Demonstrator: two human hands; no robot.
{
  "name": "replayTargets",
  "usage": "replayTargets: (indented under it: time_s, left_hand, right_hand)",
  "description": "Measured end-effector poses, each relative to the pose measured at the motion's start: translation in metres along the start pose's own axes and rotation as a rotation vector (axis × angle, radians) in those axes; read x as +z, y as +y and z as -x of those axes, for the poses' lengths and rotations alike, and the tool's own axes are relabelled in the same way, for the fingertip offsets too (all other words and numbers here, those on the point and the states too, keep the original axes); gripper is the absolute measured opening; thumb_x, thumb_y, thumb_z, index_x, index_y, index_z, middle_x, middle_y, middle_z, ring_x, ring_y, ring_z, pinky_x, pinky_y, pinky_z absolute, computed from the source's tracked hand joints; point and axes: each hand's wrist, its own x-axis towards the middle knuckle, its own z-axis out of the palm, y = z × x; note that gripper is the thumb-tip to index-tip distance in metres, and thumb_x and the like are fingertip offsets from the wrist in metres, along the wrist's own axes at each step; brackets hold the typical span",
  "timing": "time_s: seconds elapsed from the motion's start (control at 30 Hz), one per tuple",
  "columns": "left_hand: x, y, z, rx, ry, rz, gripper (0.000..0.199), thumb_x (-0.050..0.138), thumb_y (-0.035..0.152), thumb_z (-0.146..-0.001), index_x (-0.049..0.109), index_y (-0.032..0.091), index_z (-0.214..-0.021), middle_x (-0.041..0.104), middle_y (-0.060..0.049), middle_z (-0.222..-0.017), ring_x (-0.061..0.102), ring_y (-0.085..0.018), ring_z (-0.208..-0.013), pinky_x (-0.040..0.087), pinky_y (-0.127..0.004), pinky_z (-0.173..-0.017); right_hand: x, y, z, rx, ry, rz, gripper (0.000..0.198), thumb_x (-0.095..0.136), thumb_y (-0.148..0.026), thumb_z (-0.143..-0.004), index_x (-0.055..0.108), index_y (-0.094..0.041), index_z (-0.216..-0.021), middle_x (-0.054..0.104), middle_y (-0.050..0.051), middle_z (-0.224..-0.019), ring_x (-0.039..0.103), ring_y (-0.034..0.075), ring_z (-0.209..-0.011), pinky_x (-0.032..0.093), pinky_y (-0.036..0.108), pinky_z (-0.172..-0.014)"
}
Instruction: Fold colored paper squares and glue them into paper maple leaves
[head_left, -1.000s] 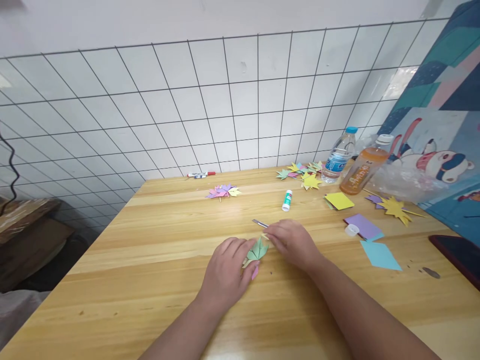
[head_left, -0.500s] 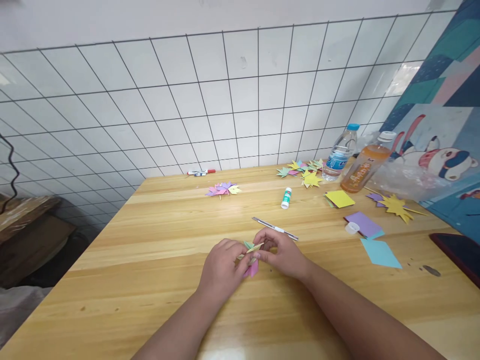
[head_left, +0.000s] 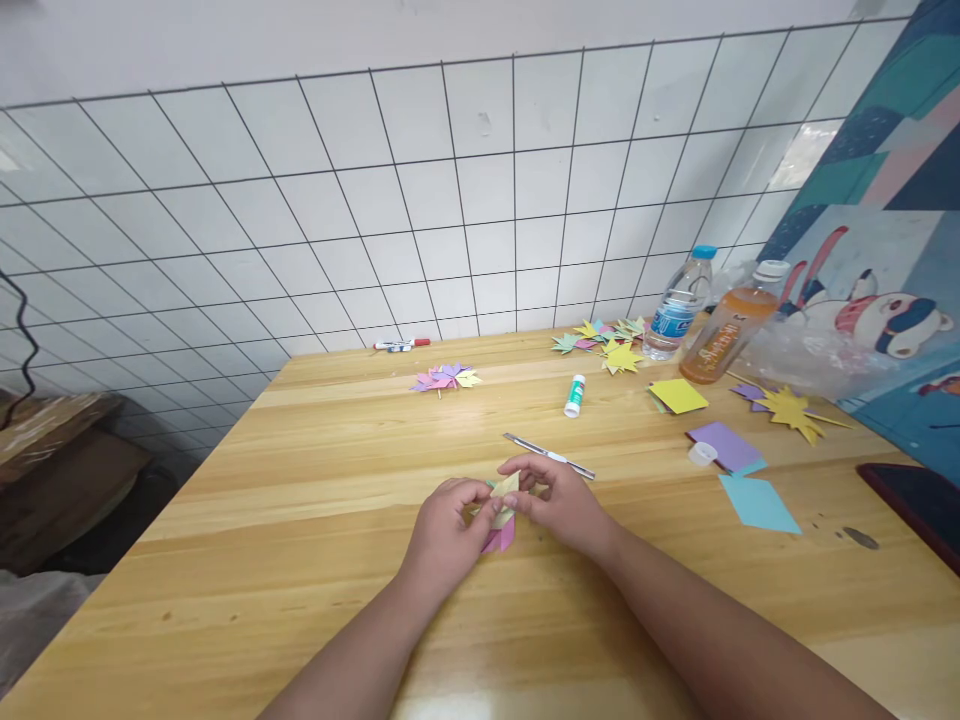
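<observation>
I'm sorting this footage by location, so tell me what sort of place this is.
Likely an indoor papercraft spot, home or shop unclear: held paper pieces, a glue stick and what looks like a craft knife on the wooden table.

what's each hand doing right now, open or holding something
Left hand: closed, holding the folded paper.
Right hand: curled, touching the same folded paper; whether it grips it can't be told.

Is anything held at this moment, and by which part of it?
A folded-paper piece: the left hand holds its left side, the right hand its right side. Contacts underneath are hidden.
</observation>
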Motion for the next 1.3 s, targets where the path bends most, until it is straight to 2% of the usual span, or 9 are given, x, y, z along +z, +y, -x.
replayTargets:
  time_s: [0.13,0.2,0.33,0.43,0.57,0.77,1.0,1.13,1.3]
  left_hand:
    - [0.000,0.001,0.000,0.049,-0.015,-0.028,0.019,0.050,0.030,-0.084,0.064,0.022,-0.074,0.067,0.000,-0.076,0.060,-0.016,-0.078,0.046,-0.028,-0.071]
    - [-0.002,0.004,0.001,0.109,-0.042,-0.079,0.017,0.050,0.028,-0.084,0.065,0.023,-0.079,0.067,0.000,-0.079,0.060,-0.017,-0.080,0.047,-0.030,-0.073]
    - [-0.007,0.005,0.000,0.314,-0.154,-0.216,0.023,0.049,0.019,-0.082,0.063,0.025,-0.099,0.065,-0.003,-0.106,0.056,-0.019,-0.101,0.045,-0.034,-0.087]
    - [-0.009,0.002,0.000,0.411,-0.283,-0.335,0.030,0.047,0.019,-0.084,0.060,0.026,-0.111,0.060,-0.003,-0.120,0.050,-0.021,-0.113,0.041,-0.038,-0.095]
    - [-0.007,-0.001,0.002,0.391,-0.332,-0.396,0.030,0.043,0.023,-0.088,0.057,0.026,-0.115,0.060,-0.004,-0.119,0.053,-0.021,-0.109,0.042,-0.038,-0.093]
    - [-0.003,0.004,0.006,0.367,-0.325,-0.414,0.030,0.040,0.025,-0.090,0.059,0.024,-0.113,0.060,-0.007,-0.117,0.055,-0.021,-0.106,0.045,-0.037,-0.090]
    - [-0.004,0.004,0.006,0.333,-0.350,-0.402,0.028,0.039,0.024,-0.090,0.059,0.022,-0.109,0.059,-0.006,-0.122,0.053,-0.022,-0.112,0.042,-0.039,-0.093]
    - [-0.005,0.005,0.006,0.323,-0.363,-0.406,0.026,0.040,0.024,-0.089,0.059,0.022,-0.107,0.058,-0.006,-0.123,0.052,-0.023,-0.112,0.041,-0.041,-0.093]
    - [-0.005,0.009,0.006,0.344,-0.340,-0.367,0.026,0.040,0.024,-0.090,0.056,0.023,-0.110,0.062,-0.004,-0.112,0.056,-0.021,-0.103,0.043,-0.038,-0.090]
  right_hand:
    - [0.001,0.002,-0.002,0.033,0.014,-0.037,0.019,0.061,-0.037,-0.074,0.064,-0.018,-0.073,0.059,-0.001,-0.065,0.053,0.012,-0.062,0.044,0.023,-0.059]
    - [-0.003,0.004,-0.004,0.051,0.032,0.001,0.018,0.060,-0.036,-0.075,0.064,-0.019,-0.074,0.058,-0.001,-0.064,0.052,0.011,-0.060,0.043,0.023,-0.058]
    - [-0.021,0.011,-0.007,0.082,0.081,0.211,0.015,0.062,-0.034,-0.071,0.067,-0.019,-0.072,0.058,0.000,-0.067,0.050,0.012,-0.061,0.041,0.023,-0.058]
    - [-0.034,0.013,-0.007,0.183,0.058,0.222,0.016,0.061,-0.034,-0.071,0.065,-0.019,-0.076,0.054,-0.003,-0.061,0.048,0.010,-0.056,0.038,0.021,-0.053]
    - [-0.036,0.013,-0.005,0.261,0.062,0.216,0.014,0.061,-0.032,-0.070,0.062,-0.020,-0.076,0.051,-0.006,-0.054,0.046,0.008,-0.047,0.033,0.019,-0.045]
    - [-0.020,0.022,-0.007,0.314,0.074,0.191,0.008,0.058,-0.029,-0.071,0.056,-0.022,-0.071,0.055,-0.005,-0.055,0.051,0.010,-0.043,0.039,0.020,-0.040]
    - [-0.016,0.022,-0.009,0.209,0.114,0.473,0.007,0.061,-0.029,-0.069,0.061,-0.022,-0.068,0.061,-0.003,-0.062,0.056,0.012,-0.058,0.040,0.023,-0.053]
    - [-0.014,0.020,-0.007,0.200,0.094,0.558,0.007,0.059,-0.029,-0.070,0.060,-0.023,-0.068,0.061,-0.003,-0.061,0.055,0.012,-0.058,0.037,0.023,-0.053]
    - [-0.013,0.020,-0.007,0.206,0.109,0.597,0.008,0.058,-0.029,-0.070,0.057,-0.022,-0.065,0.060,-0.003,-0.059,0.053,0.012,-0.056,0.034,0.023,-0.052]
